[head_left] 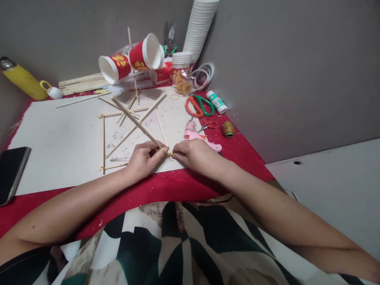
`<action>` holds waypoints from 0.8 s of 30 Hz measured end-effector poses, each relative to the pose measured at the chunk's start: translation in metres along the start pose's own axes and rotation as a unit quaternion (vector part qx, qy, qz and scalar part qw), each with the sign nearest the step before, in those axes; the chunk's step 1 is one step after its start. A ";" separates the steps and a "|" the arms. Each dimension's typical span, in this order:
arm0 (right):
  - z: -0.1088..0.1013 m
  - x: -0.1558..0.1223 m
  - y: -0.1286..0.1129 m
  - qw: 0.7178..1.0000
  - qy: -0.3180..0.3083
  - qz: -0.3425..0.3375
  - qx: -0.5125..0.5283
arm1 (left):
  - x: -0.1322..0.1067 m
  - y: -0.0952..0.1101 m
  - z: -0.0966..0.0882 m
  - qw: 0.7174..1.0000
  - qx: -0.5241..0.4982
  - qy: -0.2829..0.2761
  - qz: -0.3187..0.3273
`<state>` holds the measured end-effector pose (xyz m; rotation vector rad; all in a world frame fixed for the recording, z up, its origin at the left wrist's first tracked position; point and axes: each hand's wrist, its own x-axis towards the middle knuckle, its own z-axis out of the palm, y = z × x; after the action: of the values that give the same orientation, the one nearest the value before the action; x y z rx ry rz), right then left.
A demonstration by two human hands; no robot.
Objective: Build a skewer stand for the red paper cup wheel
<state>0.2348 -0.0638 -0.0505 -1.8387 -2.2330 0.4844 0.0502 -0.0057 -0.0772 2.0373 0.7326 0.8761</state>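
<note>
A square frame of thin wooden sticks [103,142] lies on a white board [59,150], its corners bound with small yellowish-brown bands. My left hand [145,157] is closed, thumb and fingers pinching a wooden stick [130,115] that slants up from the near right corner. Another stick [152,107] crosses it. At that corner a rubber band [170,154] wraps the joint. My right hand [202,156] is closed too, its fingertips pinched at the band from the right. Its curled fingers are partly hidden.
Orange and green-handled scissors [203,106], small red scissors [209,124], a pink tool [204,143] and a thread spool [228,129] lie right. Behind are red paper cups [139,55] on a stick and stacked cups [198,29]. A phone [13,174] and yellow bottle [23,79] are left.
</note>
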 end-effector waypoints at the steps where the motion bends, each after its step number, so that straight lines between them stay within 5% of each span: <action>1: 0.000 0.000 0.000 1.000 0.003 0.001 0.000 | -0.001 0.000 0.000 1.000 0.005 0.001 -0.002; 8: -0.014 -0.008 0.000 0.999 0.050 0.009 0.015 | -0.002 0.003 -0.005 0.999 0.023 -0.022 -0.029; 14: -0.030 -0.008 -0.019 0.980 0.143 -0.069 0.124 | -0.003 0.004 -0.007 0.996 0.032 -0.044 -0.064; 19: -0.031 0.005 -0.035 0.964 0.112 -0.156 0.181 | -0.003 -0.003 -0.008 0.999 0.028 -0.034 -0.004; 24: -0.028 0.018 -0.049 0.966 0.091 -0.183 0.159 | 0.001 -0.015 -0.004 0.985 0.151 -0.056 0.066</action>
<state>0.1973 -0.0514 -0.0066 -1.2280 -2.1514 0.5385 0.0448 0.0044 -0.0877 2.4077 0.7070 0.7508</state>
